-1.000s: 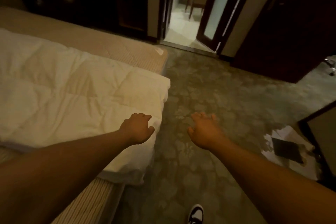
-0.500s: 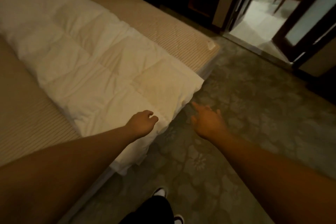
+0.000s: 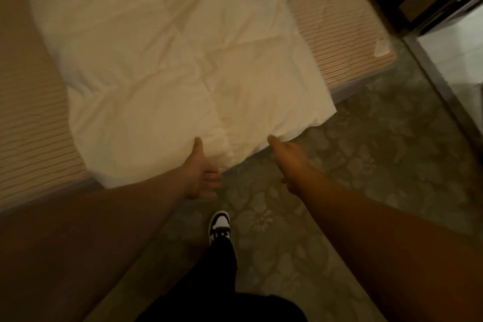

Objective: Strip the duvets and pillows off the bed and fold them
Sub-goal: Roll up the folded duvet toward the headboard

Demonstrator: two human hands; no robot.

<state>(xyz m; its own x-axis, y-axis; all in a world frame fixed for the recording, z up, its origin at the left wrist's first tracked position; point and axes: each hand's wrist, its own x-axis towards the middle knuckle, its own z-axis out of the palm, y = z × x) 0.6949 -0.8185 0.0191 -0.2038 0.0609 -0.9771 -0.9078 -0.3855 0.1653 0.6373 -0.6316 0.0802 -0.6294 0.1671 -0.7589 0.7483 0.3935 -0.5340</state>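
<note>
The striped bare mattress (image 3: 28, 123) fills the frame from nine to one o'clock, its corner at two o'clock. On it lies the white quilted duvet (image 3: 167, 60), a long strip running from twelve o'clock down to the centre, its near end hanging over the mattress edge. A patterned green carpet (image 3: 366, 165) spreads from three to six o'clock, and a pale doorway floor (image 3: 454, 55) shows at three. A black-trousered leg with a black-and-white shoe (image 3: 219, 225) stands at six. At the duvet's near edge, the left hand (image 3: 201, 178) has its thumb on top and fingers loosely spread beneath; the right hand (image 3: 287, 157) touches the edge, finger positions indiscernible.
</note>
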